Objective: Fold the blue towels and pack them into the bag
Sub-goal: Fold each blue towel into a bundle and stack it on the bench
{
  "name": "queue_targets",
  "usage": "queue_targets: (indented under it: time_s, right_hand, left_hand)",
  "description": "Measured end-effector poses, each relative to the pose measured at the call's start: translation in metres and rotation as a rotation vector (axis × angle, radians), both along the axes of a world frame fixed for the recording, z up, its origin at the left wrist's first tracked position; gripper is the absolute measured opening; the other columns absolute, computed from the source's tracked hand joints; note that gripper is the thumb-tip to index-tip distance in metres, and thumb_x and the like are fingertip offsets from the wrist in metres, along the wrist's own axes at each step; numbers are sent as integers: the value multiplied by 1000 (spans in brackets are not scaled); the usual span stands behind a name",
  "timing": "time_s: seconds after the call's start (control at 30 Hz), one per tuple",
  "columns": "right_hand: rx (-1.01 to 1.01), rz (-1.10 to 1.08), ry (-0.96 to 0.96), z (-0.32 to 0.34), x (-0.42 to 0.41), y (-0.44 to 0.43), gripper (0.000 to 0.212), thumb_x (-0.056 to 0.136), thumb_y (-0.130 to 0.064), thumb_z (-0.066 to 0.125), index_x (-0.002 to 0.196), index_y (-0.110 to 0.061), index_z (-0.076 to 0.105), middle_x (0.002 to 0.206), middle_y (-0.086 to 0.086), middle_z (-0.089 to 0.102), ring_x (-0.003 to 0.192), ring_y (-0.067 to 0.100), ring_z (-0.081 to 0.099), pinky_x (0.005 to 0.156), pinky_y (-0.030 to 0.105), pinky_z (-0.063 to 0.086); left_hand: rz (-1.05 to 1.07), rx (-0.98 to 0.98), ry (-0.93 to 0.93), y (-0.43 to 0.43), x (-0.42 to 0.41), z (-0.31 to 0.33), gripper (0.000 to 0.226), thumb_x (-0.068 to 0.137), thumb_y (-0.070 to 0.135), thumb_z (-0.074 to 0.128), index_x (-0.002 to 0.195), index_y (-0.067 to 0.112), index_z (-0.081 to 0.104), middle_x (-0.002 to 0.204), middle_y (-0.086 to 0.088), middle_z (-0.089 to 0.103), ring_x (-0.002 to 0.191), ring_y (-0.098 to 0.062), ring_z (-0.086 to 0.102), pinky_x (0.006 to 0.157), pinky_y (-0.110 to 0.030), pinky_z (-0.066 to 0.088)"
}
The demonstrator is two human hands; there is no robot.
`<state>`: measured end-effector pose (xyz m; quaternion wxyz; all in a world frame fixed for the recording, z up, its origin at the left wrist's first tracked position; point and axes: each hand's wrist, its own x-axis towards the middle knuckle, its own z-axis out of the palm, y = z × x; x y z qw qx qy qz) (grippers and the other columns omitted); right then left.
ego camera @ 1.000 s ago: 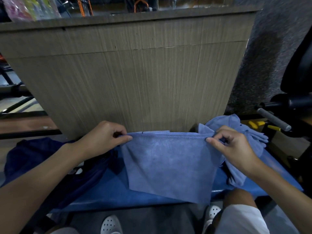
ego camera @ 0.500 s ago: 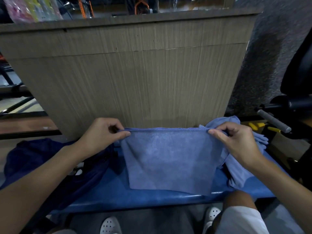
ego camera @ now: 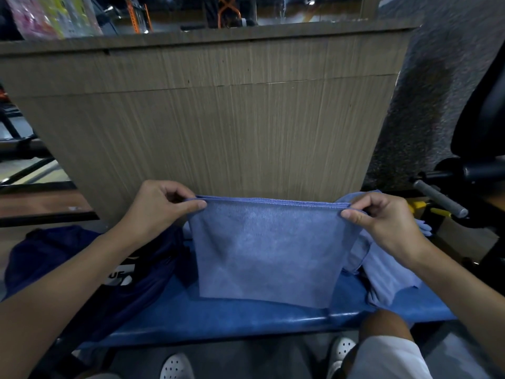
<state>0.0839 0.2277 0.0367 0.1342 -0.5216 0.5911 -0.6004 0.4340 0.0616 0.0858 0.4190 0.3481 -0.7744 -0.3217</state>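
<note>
Both hands are pinching, held level and apart.
The left hand (ego camera: pixel 158 206) and right hand (ego camera: pixel 382 220) are gripping the blue towel (ego camera: pixel 267 250) by its top corners, thumbs over curled fingers, forearms reaching forward.

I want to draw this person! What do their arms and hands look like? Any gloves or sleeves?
No gloves, and no sleeves in view: both forearms are bare to the picture's edge. The left hand and right hand show no rings, watch or bracelet; nails look short and unpainted.
</note>
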Motion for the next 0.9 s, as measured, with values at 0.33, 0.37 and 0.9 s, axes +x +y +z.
queue_targets:
  time_s: [0.33, 0.37, 0.9]
  right_hand:
    - [61, -57, 105, 8, -5, -3, 19, 81, -10, 73, 97, -18, 66, 77, 0, 62, 68, 0, 57, 67, 13, 47]
    - [84, -72, 202, 9, -5, -3, 15, 84, -10, 71, 97, -17, 68, 79, -5, 64, 70, -2, 58, 68, 13, 46]
    - [97, -195, 435, 21, -1, -3, 11, 91, -7, 62, 83, -13, 66, 69, -10, 59, 66, 3, 53, 61, 10, 38]
  left_hand:
    - [-19, -71, -11, -4, 3, 0, 20, 69, 11, 82, 72, 22, 66, 74, -6, 68, 63, -7, 60, 61, -17, 50]
    - [-17, -73, -14, -4, 2, 0, 19, 69, 12, 82, 71, 20, 65, 75, -6, 68, 64, -8, 60, 62, -19, 50]
    - [-83, -197, -161, 2, 11, 16, 42, 77, 4, 77, 72, 44, 69, 69, 20, 68, 64, 7, 59, 64, -5, 43]
